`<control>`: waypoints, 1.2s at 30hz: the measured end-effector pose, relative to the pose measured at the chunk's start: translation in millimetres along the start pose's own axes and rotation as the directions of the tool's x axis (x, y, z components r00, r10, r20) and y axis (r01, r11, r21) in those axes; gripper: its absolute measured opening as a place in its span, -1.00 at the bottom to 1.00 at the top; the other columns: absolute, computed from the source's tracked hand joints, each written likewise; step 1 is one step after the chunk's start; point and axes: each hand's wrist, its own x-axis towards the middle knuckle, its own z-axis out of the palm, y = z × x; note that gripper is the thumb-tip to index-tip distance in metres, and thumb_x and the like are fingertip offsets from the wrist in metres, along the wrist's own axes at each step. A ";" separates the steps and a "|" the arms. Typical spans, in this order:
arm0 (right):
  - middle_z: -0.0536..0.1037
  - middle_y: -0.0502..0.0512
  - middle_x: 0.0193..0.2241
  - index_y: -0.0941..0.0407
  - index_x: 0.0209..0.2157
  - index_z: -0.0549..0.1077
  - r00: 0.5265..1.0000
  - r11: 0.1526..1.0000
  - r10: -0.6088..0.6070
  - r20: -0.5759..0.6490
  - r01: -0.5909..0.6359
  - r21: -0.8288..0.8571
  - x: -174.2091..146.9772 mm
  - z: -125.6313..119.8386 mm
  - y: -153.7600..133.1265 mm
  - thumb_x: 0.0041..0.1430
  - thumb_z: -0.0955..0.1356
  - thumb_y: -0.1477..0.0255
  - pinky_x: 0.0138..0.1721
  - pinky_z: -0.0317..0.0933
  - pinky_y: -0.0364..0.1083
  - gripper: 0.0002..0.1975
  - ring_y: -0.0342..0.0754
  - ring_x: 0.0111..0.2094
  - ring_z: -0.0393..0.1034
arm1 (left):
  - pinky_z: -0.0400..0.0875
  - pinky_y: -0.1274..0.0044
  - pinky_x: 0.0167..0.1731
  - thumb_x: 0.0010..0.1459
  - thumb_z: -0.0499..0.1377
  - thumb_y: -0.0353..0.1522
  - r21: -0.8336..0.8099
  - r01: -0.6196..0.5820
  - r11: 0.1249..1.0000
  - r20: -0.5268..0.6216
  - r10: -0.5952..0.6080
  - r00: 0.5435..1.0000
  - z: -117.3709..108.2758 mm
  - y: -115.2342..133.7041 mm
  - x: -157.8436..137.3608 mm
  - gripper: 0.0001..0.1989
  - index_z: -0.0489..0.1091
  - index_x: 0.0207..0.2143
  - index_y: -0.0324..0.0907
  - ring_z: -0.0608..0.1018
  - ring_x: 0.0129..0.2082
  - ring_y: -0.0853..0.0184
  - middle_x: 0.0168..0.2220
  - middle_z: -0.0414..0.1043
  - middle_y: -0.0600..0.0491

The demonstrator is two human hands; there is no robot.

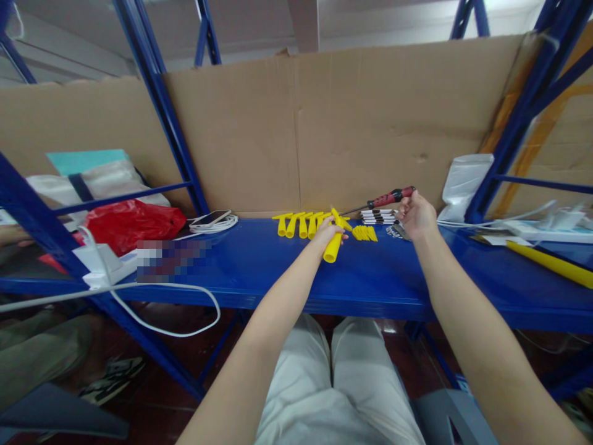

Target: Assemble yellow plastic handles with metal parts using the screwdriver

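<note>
My left hand is closed around a yellow plastic T-shaped piece with a hollow round handle, holding it tilted above the blue table. My right hand grips the end of a screwdriver with a red and black handle. Its thin shaft points left to the head of the yellow piece; whether the tip touches is too small to tell. Behind my left hand stands a row of similar yellow T-shaped pieces. Small flat yellow parts, white-and-black pieces and a heap of small metal bits lie between my hands.
A cardboard sheet backs the blue table. Coiled white cable, a red bag and a power strip are at left; a white pouch and a long yellow object at right. Another person's leg shows lower left.
</note>
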 end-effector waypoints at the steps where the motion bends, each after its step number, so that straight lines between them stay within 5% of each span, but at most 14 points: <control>1: 0.26 -0.16 -0.69 0.07 -0.52 0.19 1.000 1.000 0.000 0.003 0.000 0.005 -0.6 0.4 -0.1 0.12 0.44 0.21 -0.75 -0.03 -0.26 -0.61 -0.28 -0.73 0.07 | 0.31 0.66 -0.66 -0.06 0.15 -0.60 0.001 0.002 1.000 0.001 -0.002 1.000 0.0 -0.2 -0.2 -0.20 0.08 0.27 -0.13 0.50 -0.60 0.47 -0.17 0.53 -0.06; 16: 0.04 -0.22 -0.76 0.05 -0.56 0.12 0.998 0.998 -0.044 -0.048 0.043 -0.039 7.6 -6.8 6.1 -0.06 0.50 0.10 -0.75 -0.09 -0.19 -0.48 -0.25 -0.75 -0.04 | 0.29 0.65 -0.63 -0.02 0.09 -0.66 0.029 -0.004 1.000 -0.007 0.004 1.000 3.4 3.6 -8.2 -0.26 0.12 0.24 -0.17 0.46 -0.63 0.48 -0.30 0.48 0.03; 23: 0.03 -0.22 -0.78 0.06 -0.50 0.31 0.998 0.997 -0.053 -0.034 0.051 -0.060 1.7 -2.4 2.2 -0.04 0.46 0.00 -0.74 -0.09 -0.20 -0.56 -0.25 -0.76 -0.03 | 0.32 0.64 -0.63 -0.03 0.09 -0.63 0.037 0.000 0.999 -0.002 0.001 1.000 2.6 1.8 -5.0 -0.22 0.08 0.27 -0.18 0.49 -0.59 0.46 -0.22 0.48 -0.04; 36: 0.10 -0.22 -0.74 0.07 -0.53 0.17 0.997 0.997 -0.074 -0.031 0.073 -0.023 -2.2 0.9 -0.3 -0.08 0.54 0.16 -0.76 -0.06 -0.28 -0.51 -0.29 -0.73 0.04 | 0.31 0.64 -0.64 -0.05 0.11 -0.62 0.048 0.014 0.999 0.009 -0.015 1.000 2.5 2.6 -6.2 -0.20 0.09 0.29 -0.14 0.49 -0.60 0.47 -0.17 0.50 -0.07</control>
